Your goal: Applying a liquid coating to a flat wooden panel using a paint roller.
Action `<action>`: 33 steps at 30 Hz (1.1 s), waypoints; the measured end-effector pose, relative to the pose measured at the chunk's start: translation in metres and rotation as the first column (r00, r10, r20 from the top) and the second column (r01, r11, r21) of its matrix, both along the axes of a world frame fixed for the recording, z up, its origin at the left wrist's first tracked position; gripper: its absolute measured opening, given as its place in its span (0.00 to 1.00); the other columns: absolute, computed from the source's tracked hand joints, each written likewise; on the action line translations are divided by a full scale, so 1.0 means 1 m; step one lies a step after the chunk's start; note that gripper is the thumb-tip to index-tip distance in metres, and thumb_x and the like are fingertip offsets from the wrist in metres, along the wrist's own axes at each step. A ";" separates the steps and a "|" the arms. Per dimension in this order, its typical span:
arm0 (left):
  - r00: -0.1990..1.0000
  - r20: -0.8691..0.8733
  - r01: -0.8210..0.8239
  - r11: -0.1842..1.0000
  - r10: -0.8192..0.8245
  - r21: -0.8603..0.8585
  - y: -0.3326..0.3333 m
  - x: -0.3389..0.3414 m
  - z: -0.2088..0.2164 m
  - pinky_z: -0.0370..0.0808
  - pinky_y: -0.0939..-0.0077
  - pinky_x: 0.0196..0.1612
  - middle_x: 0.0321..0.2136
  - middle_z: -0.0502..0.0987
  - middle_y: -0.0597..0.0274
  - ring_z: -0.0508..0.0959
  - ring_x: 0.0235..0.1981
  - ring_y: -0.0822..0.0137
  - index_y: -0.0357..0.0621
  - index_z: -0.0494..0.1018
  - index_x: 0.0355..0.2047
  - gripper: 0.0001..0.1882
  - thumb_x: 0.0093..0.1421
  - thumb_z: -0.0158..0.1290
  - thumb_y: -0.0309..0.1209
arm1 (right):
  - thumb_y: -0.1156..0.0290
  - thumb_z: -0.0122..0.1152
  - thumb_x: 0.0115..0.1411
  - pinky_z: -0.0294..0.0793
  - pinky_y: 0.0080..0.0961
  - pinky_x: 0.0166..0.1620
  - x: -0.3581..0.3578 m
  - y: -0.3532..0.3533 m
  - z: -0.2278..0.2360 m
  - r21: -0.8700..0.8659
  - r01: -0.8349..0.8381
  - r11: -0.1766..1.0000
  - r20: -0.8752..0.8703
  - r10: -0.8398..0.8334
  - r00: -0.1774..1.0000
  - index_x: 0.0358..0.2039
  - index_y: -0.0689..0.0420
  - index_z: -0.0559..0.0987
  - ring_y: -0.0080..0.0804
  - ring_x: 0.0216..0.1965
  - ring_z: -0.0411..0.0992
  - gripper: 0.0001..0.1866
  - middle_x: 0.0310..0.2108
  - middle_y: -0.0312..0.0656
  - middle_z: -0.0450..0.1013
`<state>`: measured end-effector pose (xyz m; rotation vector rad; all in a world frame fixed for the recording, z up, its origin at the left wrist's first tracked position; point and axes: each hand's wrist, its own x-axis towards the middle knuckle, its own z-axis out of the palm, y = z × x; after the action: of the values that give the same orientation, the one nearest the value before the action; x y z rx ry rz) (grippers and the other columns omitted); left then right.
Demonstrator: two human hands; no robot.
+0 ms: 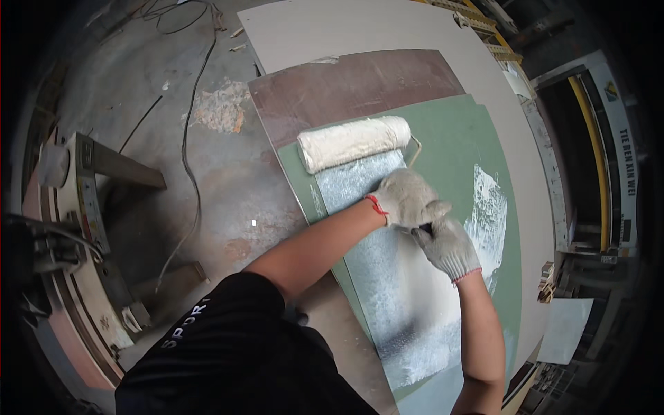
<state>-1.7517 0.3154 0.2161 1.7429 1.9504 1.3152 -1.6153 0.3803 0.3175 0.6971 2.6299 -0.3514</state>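
A wide paint roller [354, 143] with a whitish, coated sleeve rests on a green board [443, 138]. Its bent wire frame runs from the sleeve's right end back to my gloved hands. My left hand [409, 198] is closed around the handle, nearer the sleeve. Just behind it, my right hand [448, 247] also grips the handle, of which only a small dark part shows between the gloves. A broad whitish wet band [394, 311] lies along the board from the roller back toward me. Another rough white patch [486, 221] sits right of my hands.
Beyond the green board lie a reddish-brown board [360, 83] and a large pale board [366, 28]. A black cable [185, 149] crosses the floor at left, near a machine frame [90, 194]. At right stands a machine with a yellow bar [591, 138].
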 end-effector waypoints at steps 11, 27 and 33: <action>0.999 0.033 -0.024 0.964 0.015 0.263 -0.066 0.047 0.043 0.76 0.54 0.50 0.44 0.80 0.45 0.80 0.47 0.50 0.39 0.76 0.51 0.27 0.62 0.57 0.49 | 0.62 0.63 0.61 0.77 0.46 0.45 0.054 -0.044 0.047 -0.119 0.106 0.987 -0.030 -0.110 0.993 0.54 0.49 0.79 0.55 0.38 0.78 0.20 0.36 0.54 0.80; 0.980 0.088 -0.100 0.820 0.180 -0.564 -0.106 -0.235 -0.005 0.70 0.59 0.62 0.57 0.76 0.42 0.75 0.60 0.46 0.44 0.75 0.59 0.29 0.66 0.46 0.51 | 0.74 0.63 0.63 0.71 0.20 0.20 0.163 -0.212 0.062 -0.492 0.869 0.040 0.025 -0.998 0.061 0.71 0.41 0.67 0.18 0.15 0.68 0.36 0.22 0.29 0.71; 0.987 0.039 0.137 0.708 -0.154 -0.693 -0.066 -0.237 0.003 0.73 0.54 0.56 0.49 0.79 0.42 0.78 0.53 0.43 0.41 0.79 0.50 0.24 0.66 0.48 0.47 | 0.71 0.63 0.64 0.73 0.25 0.21 0.053 -0.229 0.042 -0.344 0.939 -0.018 0.066 -0.998 0.005 0.72 0.43 0.65 0.23 0.16 0.71 0.36 0.26 0.36 0.75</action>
<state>-1.9889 0.2495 0.2195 1.4627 1.9023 0.3889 -1.5624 0.1513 0.3597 2.4855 1.5133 -1.2265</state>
